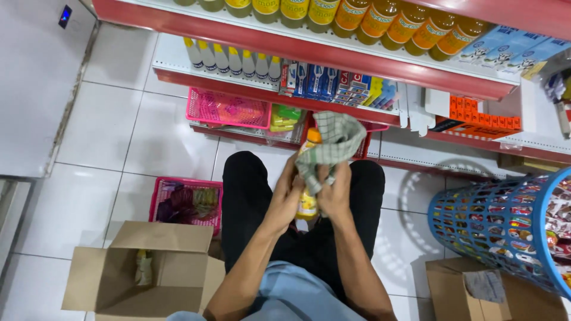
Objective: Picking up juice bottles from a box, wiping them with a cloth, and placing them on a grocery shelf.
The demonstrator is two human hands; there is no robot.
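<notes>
My left hand (288, 193) grips a bottle of yellow-orange drink (308, 205) with an orange cap, held upright above my lap. My right hand (336, 193) presses a grey checked cloth (333, 142) against the bottle's side, and the cloth bunches up over the bottle's top half. Both hands are close together in front of my knees, which are in black trousers. The bottle's middle is hidden by the cloth and my fingers.
Red shelves (333, 59) ahead carry rows of orange drink bottles, small bottles and cartons. A pink basket (229, 110) sits on the lowest shelf, another pink basket (185, 202) on the floor. An open cardboard box (143, 270) lies at left, a blue mesh bin (505, 226) at right.
</notes>
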